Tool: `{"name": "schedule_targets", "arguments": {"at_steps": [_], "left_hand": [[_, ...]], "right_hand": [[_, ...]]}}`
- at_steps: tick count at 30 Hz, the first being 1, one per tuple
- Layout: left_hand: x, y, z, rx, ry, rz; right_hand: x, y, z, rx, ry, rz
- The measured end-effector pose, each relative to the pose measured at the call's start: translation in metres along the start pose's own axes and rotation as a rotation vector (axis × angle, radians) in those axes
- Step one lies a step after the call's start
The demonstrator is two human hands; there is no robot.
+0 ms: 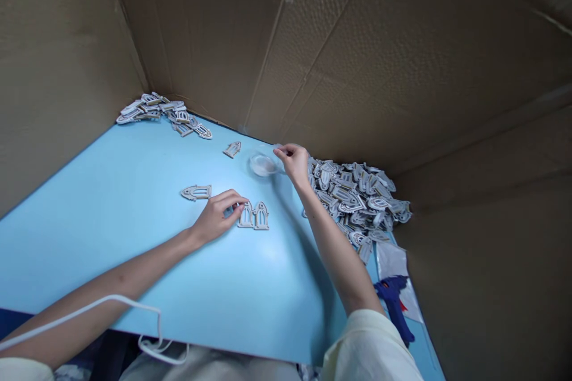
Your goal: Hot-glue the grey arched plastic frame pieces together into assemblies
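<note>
My left hand (218,214) rests on the light blue table (134,250), fingertips pinched on the edge of a grey arch-shaped window piece (246,215). A second matching piece (261,216) lies right beside it. My right hand (294,162) reaches further back, its fingers closed on something small I cannot make out, just right of a small clear plastic cup (263,164). Two more single arch pieces lie apart: one (196,192) left of my left hand, one (233,149) near the cup.
A big heap of grey arch pieces (357,199) lies at the right by the cardboard wall (357,59). A smaller heap (161,112) sits in the far left corner. A blue glue gun (393,303) lies at the near right edge. A white cord (111,303) crosses my left forearm.
</note>
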State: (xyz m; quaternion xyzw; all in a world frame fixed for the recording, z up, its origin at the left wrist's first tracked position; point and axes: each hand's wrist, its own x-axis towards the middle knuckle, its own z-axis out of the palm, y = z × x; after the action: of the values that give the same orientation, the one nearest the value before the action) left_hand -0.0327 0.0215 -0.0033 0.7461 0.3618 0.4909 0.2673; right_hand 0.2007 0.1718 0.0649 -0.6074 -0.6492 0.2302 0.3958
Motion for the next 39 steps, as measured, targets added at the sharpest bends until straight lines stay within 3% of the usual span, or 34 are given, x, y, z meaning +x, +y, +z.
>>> {"name": "schedule_targets", "arguments": {"at_steps": [4, 9, 13, 19, 22, 25, 28, 31, 35, 39], "left_hand": [[0.001, 0.001, -0.001, -0.017, 0.016, -0.029], [-0.001, 0.011, 0.001, -0.140, 0.060, -0.133], [-0.004, 0.025, 0.005, -0.192, 0.034, -0.152], [-0.008, 0.025, 0.012, -0.245, -0.006, -0.238], [-0.009, 0.020, 0.012, -0.302, 0.020, -0.271], [-0.006, 0.017, 0.006, -0.188, 0.020, -0.164], [-0.002, 0.018, -0.002, -0.025, -0.128, 0.071], [0.001, 0.020, -0.007, 0.074, -0.336, 0.253], [-0.001, 0.023, -0.009, 0.143, -0.513, 0.310], [-0.003, 0.024, -0.010, 0.163, -0.582, 0.299]], "right_hand": [[-0.036, -0.016, -0.006, 0.092, -0.100, 0.004], [-0.132, -0.030, -0.004, 0.433, -0.498, 0.051], [-0.173, -0.021, -0.001, 0.546, -0.525, 0.165], [-0.181, -0.006, -0.001, 0.658, -0.453, 0.253], [-0.183, -0.005, -0.001, 0.655, -0.412, 0.220], [-0.180, 0.000, -0.006, 0.530, -0.266, 0.131], [-0.173, 0.013, -0.011, 0.414, -0.157, 0.106], [-0.170, 0.025, -0.010, 0.379, -0.157, 0.107], [-0.173, 0.031, -0.002, 0.343, -0.211, 0.009], [-0.174, 0.032, 0.004, 0.264, -0.226, -0.098]]}}
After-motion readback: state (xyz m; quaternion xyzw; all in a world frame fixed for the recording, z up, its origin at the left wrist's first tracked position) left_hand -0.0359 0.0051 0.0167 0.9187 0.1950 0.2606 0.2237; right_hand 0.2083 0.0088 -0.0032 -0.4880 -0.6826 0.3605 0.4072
